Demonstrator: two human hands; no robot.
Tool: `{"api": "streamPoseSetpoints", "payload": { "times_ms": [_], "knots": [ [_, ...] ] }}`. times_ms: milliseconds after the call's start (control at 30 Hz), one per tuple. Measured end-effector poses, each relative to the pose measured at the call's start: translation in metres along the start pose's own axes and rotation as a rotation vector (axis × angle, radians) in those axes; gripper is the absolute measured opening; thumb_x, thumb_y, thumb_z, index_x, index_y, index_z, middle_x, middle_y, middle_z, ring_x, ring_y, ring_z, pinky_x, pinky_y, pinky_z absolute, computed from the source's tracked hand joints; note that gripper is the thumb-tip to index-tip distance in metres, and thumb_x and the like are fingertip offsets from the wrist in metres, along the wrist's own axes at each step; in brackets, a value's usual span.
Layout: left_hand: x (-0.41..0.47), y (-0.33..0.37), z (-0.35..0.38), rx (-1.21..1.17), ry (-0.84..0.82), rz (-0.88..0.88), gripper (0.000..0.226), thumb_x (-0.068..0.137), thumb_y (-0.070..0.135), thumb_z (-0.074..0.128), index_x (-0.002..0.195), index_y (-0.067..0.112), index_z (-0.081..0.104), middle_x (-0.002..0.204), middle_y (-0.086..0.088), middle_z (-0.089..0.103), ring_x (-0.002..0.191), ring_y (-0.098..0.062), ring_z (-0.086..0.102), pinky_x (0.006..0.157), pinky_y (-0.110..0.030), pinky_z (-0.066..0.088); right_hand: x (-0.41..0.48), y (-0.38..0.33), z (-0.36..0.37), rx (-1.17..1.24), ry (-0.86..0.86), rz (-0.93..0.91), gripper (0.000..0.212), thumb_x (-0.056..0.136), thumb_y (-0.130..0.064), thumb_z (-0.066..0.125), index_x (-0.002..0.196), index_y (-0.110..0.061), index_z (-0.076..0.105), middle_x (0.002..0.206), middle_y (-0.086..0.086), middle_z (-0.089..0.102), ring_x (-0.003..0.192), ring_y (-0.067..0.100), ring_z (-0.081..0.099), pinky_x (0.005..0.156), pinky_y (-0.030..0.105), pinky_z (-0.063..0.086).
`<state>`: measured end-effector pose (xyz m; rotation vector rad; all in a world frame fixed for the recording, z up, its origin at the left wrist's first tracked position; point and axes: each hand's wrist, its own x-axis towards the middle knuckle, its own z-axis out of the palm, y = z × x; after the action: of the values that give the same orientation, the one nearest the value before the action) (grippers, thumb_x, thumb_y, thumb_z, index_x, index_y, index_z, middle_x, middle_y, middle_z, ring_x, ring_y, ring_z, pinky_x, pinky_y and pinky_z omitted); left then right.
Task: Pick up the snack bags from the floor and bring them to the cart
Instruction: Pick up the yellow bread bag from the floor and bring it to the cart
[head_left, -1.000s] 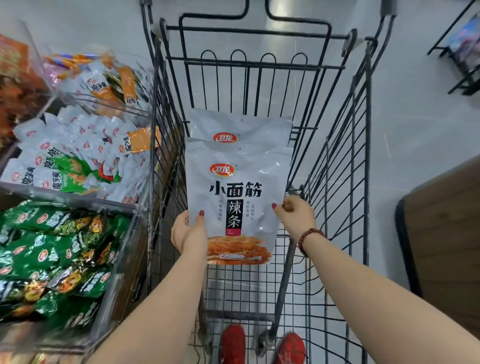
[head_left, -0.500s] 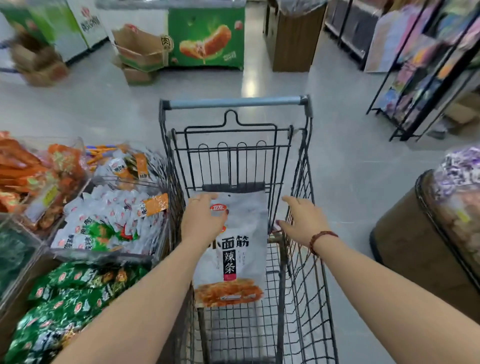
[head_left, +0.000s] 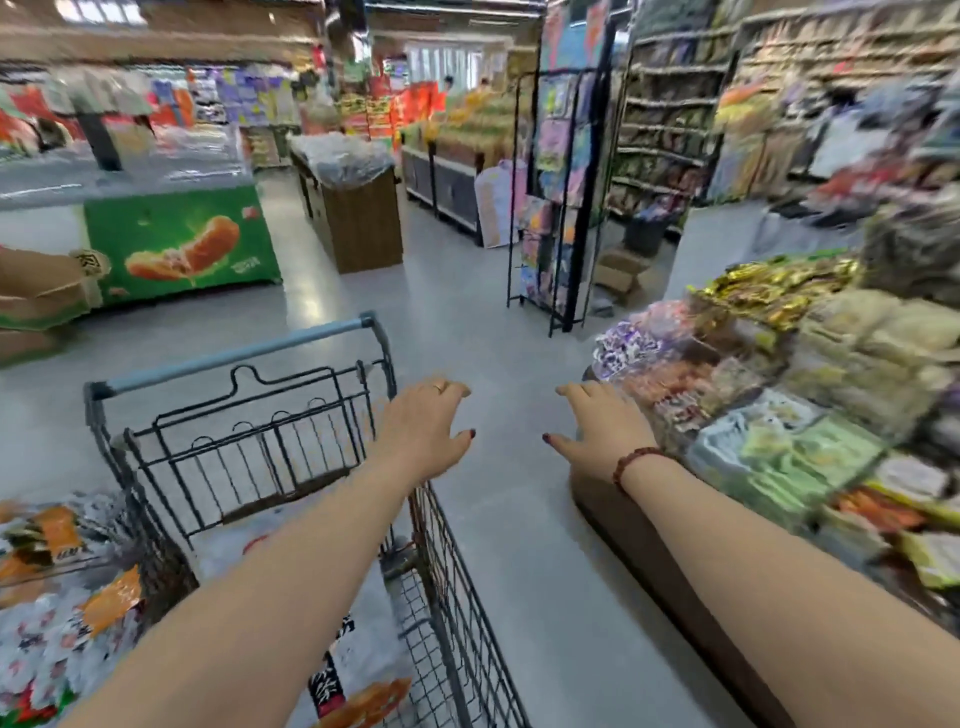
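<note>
Hands empty, snack bag lying in cart

Left hand is palm down, fingers relaxed and slightly spread, thumb out to the side, holding nothing. It hangs over the top of the right wire wall of the cart; cannot tell whether it touches the wire. Ring on one finger. Right hand is likewise palm down, fingers loosely extended and a little apart, gripping nothing. It is out over the grey floor, beside the corner of the display bin on the right. Beaded bracelet on that wrist. The hands are apart, with aisle floor between them.

Snack bag lies flat inside the cart basket, white with black characters and an orange food print at its near end. Left forearm crosses over it and hides the middle; the frame cuts its lower edge. One bag or more there: cannot tell.

Motion blur throughout. White and orange packets at far left and mixed packets in the display bin are smeared, labels unreadable. Green freezer, black rack and the shelves behind are soft.
</note>
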<state>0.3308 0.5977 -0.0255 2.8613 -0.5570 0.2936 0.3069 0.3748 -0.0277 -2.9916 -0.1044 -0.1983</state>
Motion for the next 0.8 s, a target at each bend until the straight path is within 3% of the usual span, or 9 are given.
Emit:
{"api": "streamPoseSetpoints", "payload": {
  "times_ms": [167, 300, 467, 700, 800],
  "knots": [
    [0.024, 0.133, -0.008, -0.059, 0.006, 0.206, 0.052, 0.089, 0.036, 0.062, 0.136, 0.017, 0.049, 0.134, -0.005, 0.053, 0.126, -0.025, 0.046, 0.100, -0.037, 0.042, -0.086, 0.101, -0.055, -0.021, 0.102, 0.189, 0.056, 0.088, -0.048, 0.055, 0.135, -0.022, 0.041, 0.131, 0.005, 0.048, 0.124, 0.029, 0.042, 0.100, 0.040, 0.039],
    [0.009, 0.259, -0.003, -0.157, 0.031, 0.426, 0.049, 0.085, 0.032, 0.065, 0.130, 0.017, 0.055, 0.118, -0.008, 0.060, 0.117, -0.029, 0.051, 0.093, -0.040, 0.046, -0.187, 0.191, -0.095, -0.084, 0.133, 0.390, 0.060, 0.088, -0.049, 0.054, 0.140, -0.024, 0.037, 0.136, 0.004, 0.048, 0.125, 0.028, 0.043, 0.100, 0.041, 0.041],
    [-0.038, 0.413, 0.011, -0.180, -0.005, 0.694, 0.050, 0.089, 0.037, 0.060, 0.135, 0.018, 0.050, 0.128, -0.004, 0.055, 0.123, -0.024, 0.047, 0.094, -0.036, 0.045, -0.334, 0.281, -0.130, -0.136, 0.132, 0.653, 0.063, 0.089, -0.051, 0.053, 0.142, -0.021, 0.037, 0.140, 0.004, 0.046, 0.129, 0.026, 0.041, 0.103, 0.041, 0.039],
    [-0.121, 0.612, 0.025, -0.238, -0.094, 1.054, 0.054, 0.089, 0.037, 0.059, 0.138, 0.018, 0.046, 0.135, -0.005, 0.050, 0.128, -0.026, 0.042, 0.099, -0.039, 0.044, -0.556, 0.344, -0.171, -0.247, 0.141, 1.066, 0.050, 0.087, -0.052, 0.054, 0.123, -0.018, 0.048, 0.124, 0.007, 0.053, 0.117, 0.030, 0.050, 0.093, 0.040, 0.044],
    [-0.169, 0.690, 0.021, -0.279, -0.099, 1.229, 0.050, 0.087, 0.035, 0.060, 0.131, 0.014, 0.050, 0.129, -0.006, 0.052, 0.125, -0.027, 0.044, 0.095, -0.041, 0.046, -0.647, 0.351, -0.186, -0.291, 0.185, 1.249, 0.050, 0.088, -0.050, 0.050, 0.128, -0.018, 0.047, 0.127, 0.008, 0.053, 0.118, 0.029, 0.048, 0.093, 0.039, 0.043]
  ]
}}
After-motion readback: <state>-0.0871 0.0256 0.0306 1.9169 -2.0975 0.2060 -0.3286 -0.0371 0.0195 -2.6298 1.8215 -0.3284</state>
